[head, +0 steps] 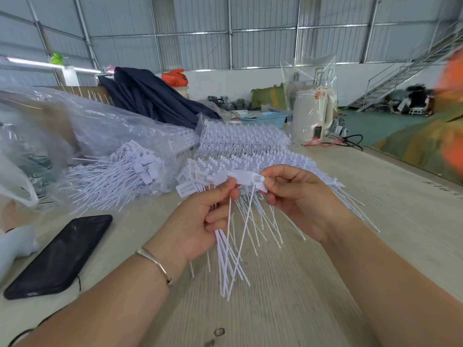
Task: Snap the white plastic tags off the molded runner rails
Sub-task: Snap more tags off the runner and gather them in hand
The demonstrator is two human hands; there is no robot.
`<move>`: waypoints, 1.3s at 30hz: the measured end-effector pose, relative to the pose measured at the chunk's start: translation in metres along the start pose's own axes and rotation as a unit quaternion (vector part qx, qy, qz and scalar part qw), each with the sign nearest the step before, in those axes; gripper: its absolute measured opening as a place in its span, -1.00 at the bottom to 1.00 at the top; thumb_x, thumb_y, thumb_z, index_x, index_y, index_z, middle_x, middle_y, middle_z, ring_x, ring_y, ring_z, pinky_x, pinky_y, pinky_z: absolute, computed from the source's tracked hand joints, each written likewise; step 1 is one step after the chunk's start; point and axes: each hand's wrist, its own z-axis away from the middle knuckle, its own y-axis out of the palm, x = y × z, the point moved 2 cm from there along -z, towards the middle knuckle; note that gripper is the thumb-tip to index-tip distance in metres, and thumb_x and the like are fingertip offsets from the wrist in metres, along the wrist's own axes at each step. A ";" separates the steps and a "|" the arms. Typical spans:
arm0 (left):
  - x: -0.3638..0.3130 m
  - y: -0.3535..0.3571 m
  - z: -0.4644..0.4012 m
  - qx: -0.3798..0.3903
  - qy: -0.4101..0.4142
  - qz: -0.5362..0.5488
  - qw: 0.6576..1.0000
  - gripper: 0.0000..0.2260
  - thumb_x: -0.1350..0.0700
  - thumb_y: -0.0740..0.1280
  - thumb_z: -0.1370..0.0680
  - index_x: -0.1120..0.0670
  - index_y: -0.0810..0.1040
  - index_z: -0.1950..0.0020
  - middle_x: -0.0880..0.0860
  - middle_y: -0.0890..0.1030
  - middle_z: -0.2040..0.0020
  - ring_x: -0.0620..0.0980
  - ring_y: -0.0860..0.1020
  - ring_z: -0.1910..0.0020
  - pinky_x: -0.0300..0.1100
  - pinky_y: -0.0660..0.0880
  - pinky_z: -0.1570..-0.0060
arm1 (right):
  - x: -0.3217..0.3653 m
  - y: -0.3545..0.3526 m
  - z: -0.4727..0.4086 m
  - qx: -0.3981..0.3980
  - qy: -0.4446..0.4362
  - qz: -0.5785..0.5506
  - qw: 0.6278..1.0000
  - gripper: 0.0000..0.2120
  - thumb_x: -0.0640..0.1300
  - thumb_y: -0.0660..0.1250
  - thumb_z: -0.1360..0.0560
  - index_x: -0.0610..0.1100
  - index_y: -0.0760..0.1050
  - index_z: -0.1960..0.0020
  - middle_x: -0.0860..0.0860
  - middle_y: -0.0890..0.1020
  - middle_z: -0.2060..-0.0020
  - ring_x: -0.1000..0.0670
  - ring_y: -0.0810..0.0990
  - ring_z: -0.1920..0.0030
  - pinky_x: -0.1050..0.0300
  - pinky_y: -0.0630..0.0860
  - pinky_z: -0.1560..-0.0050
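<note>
- Pale wood-grain board forms the table (288, 296), and a dark knot is seen in it near the bottom edge.
- A bundle of loose tags (231, 249) is gripped in the left hand (198, 221), fingers curled round the stems; the thin stems fan down and toward the viewer, heads uppermost. A silver bangle (155, 262) is worn on that wrist.
- A white runner rail (246, 177) is pinched at its right end between thumb and fingertips of the right hand (298, 199); its other end is met by the left thumb and forefinger. Its long axis lies roughly level, left to right, above the table, with tag stems hanging down from it.
- A black phone (60, 254) is laid screen-up to the left, tilted diagonally.
- Behind the hands, a row of unsnapped rails (250, 156) is spread flat, stems pointing toward the viewer and to the right.
- Further left, a heap of separated tags (120, 176) is seen partly inside a clear plastic bag (75, 126); printing on the tag heads is too blurred to be read.
- Stacked rails (240, 136) lie behind that.
- Farther back are a dark blue cloth (155, 96), a light blue basket (263, 118) and a white kettle-like appliance (313, 113) in clear wrapping, its red label illegible.
- A corrugated metal wall (225, 28) and a staircase (406, 68) close the view.
</note>
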 end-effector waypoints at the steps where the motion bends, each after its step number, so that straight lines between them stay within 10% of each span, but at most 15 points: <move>1: 0.002 0.003 0.000 0.017 -0.016 0.010 1.000 -0.90 0.15 0.36 -0.39 0.15 0.63 0.27 -0.02 0.52 0.37 -0.20 0.20 0.69 -0.41 0.03 0.71 | -0.001 0.003 0.000 0.012 -0.005 -0.008 1.000 -0.89 -0.26 0.39 -0.32 -0.14 0.66 0.18 -0.05 0.62 0.31 0.07 0.53 0.32 0.30 0.51 0.26; 12: 0.003 0.008 0.001 0.027 -0.012 0.019 0.999 -0.89 0.13 0.33 -0.45 0.15 0.55 0.23 -0.01 0.47 0.43 -0.19 0.25 0.63 -0.38 0.07 0.70 | -0.009 0.009 -0.004 0.018 0.001 -0.094 0.995 -0.85 -0.32 0.34 -0.34 -0.14 0.66 0.22 -0.04 0.63 0.32 0.08 0.52 0.35 0.30 0.50 0.32; 20: 0.005 0.006 -0.001 -0.018 -0.012 0.000 1.000 -0.72 0.01 0.23 -0.61 0.16 0.44 0.20 0.27 0.67 0.06 0.18 0.68 0.22 0.02 0.62 0.29 | -0.011 0.007 -0.002 -0.088 -0.024 -0.035 0.995 -0.87 -0.45 0.30 -0.45 -0.27 0.55 0.09 -0.09 0.59 0.37 0.03 0.59 0.41 0.24 0.54 0.33; 27: 0.012 0.009 0.003 0.007 0.008 -0.118 0.993 -0.75 0.00 0.29 -0.57 0.21 0.46 0.05 0.06 0.43 0.48 -0.06 0.38 0.60 -0.12 0.57 0.36 | -0.010 0.005 0.000 -0.162 -0.092 0.053 0.981 -0.87 -0.40 0.41 -0.41 -0.22 0.54 0.14 -0.05 0.58 0.44 0.01 0.59 0.41 0.22 0.52 0.32; 31: 0.011 0.012 0.003 0.021 -0.002 -0.193 0.981 -0.53 -0.04 0.38 -0.43 0.24 0.53 -0.21 -0.07 0.17 0.45 -0.17 0.14 0.57 -0.36 0.19 0.61 | -0.012 0.006 -0.002 -0.171 -0.099 0.092 0.976 -0.88 -0.35 0.44 -0.41 -0.20 0.55 0.12 -0.04 0.57 0.41 0.03 0.56 0.42 0.22 0.50 0.32; 39: 0.007 0.014 0.005 -0.039 0.113 -0.247 0.962 -0.78 0.09 0.22 -0.64 0.15 0.61 0.02 0.00 0.27 0.47 -0.13 0.16 0.59 -0.37 0.10 0.59 | -0.014 0.006 -0.003 -0.207 -0.039 0.120 0.970 -0.86 -0.10 0.31 -0.56 -0.19 0.50 0.03 -0.06 0.56 0.28 -0.01 0.52 0.43 0.17 0.43 0.35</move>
